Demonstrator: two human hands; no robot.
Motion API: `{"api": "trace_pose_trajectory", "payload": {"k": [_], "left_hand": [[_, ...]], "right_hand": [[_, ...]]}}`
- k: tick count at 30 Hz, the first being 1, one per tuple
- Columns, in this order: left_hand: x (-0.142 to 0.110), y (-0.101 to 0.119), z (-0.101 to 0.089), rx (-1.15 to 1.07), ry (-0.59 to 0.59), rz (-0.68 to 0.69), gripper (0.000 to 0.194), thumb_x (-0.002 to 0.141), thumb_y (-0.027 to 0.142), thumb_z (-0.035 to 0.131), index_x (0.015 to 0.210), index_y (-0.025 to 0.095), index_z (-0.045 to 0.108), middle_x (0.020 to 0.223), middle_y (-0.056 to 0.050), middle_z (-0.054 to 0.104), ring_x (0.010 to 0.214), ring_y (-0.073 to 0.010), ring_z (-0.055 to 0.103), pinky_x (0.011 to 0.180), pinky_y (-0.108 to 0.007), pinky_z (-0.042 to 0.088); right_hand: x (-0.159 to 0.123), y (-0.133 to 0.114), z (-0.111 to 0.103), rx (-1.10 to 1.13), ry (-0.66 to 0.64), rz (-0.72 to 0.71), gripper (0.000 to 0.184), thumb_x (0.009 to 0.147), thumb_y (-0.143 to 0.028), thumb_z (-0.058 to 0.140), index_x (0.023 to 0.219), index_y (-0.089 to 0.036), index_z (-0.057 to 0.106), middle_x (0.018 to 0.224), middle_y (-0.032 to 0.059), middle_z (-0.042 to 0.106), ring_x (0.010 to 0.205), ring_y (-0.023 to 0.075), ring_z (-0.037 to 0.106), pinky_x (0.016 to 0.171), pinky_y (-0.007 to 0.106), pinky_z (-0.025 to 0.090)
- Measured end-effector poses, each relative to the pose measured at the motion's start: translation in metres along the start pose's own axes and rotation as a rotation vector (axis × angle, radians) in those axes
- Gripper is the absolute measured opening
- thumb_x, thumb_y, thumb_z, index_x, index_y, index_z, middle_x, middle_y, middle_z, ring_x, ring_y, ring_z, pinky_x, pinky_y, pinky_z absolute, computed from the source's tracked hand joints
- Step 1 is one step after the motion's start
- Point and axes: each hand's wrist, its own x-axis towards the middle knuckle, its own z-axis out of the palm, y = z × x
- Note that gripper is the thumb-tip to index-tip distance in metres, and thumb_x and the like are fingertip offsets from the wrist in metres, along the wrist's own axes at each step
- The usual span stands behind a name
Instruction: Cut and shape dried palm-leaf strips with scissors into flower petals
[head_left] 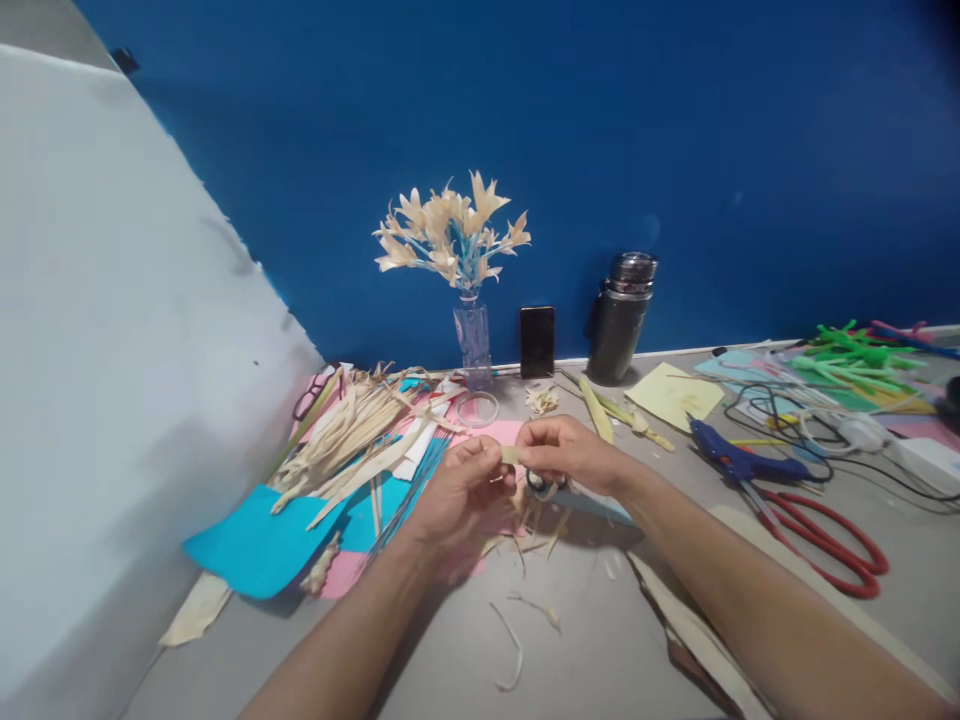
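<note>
Head view: a thin, curled, whitish strip (520, 655) lies nearer than the left hand (466, 485). This and the right hand (566, 452) pinch opposite ends of a small, flat, pale-yellow piece (510, 455): probably light, pliable, easily torn; best held by its edges. Beyond both hands: clear plastic bottle (472, 340), cream flowers (446, 225).

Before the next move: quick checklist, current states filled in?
1. Strip pinched by both left hand and right hand: ok.
2. Surface below the hands free of scraps: not ok, several lie there.
3. Scissors apart from the hands: ok, off to the right.
4. Glue gun cool: cannot tell.
5. Bottle upright with flowers in it: ok.
</note>
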Motion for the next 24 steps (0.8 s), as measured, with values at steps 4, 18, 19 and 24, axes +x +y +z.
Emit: {"api": "trace_pose_trajectory", "payload": {"k": [4,18,19,24], "left_hand": [[0.001,0.005,-0.006,-0.083,0.007,-0.045,0.023,0.076,0.023,0.078,0.072,0.015,0.057,0.063,0.0,0.059,0.058,-0.0101,0.058,0.058,-0.021,0.048],[-0.005,0.009,0.0,0.251,-0.096,-0.065,0.025,0.073,0.027,0.079,0.073,0.016,0.057,0.067,-0.002,0.062,0.058,-0.0156,0.062,0.06,-0.03,0.051],[-0.005,0.008,0.001,0.241,-0.105,-0.06,0.025,0.073,0.027,0.08,0.073,0.016,0.058,0.069,-0.003,0.064,0.06,-0.0158,0.062,0.061,-0.03,0.051],[-0.008,0.008,0.005,0.264,-0.12,-0.065,0.025,0.071,0.025,0.082,0.073,0.014,0.059,0.07,-0.004,0.064,0.064,-0.0146,0.061,0.06,-0.026,0.048]], "right_hand": [[-0.002,-0.001,-0.005,-0.003,0.002,0.025,0.036,0.079,-0.046,0.075,0.073,-0.015,0.057,0.057,-0.0044,0.049,0.051,0.0072,0.039,0.048,0.02,0.028],[-0.003,-0.005,0.0,-0.178,-0.003,0.05,0.023,0.075,-0.034,0.076,0.072,-0.014,0.064,0.063,-0.0029,0.055,0.057,0.0086,0.044,0.052,0.021,0.031],[-0.003,-0.006,0.0,-0.159,-0.006,0.047,0.023,0.075,-0.034,0.076,0.073,-0.014,0.065,0.062,-0.0026,0.057,0.056,0.0085,0.044,0.052,0.02,0.031],[-0.004,-0.007,-0.003,-0.087,-0.051,0.048,0.025,0.074,-0.036,0.079,0.074,-0.015,0.066,0.061,-0.0019,0.062,0.052,0.0083,0.047,0.048,0.02,0.03]]}}
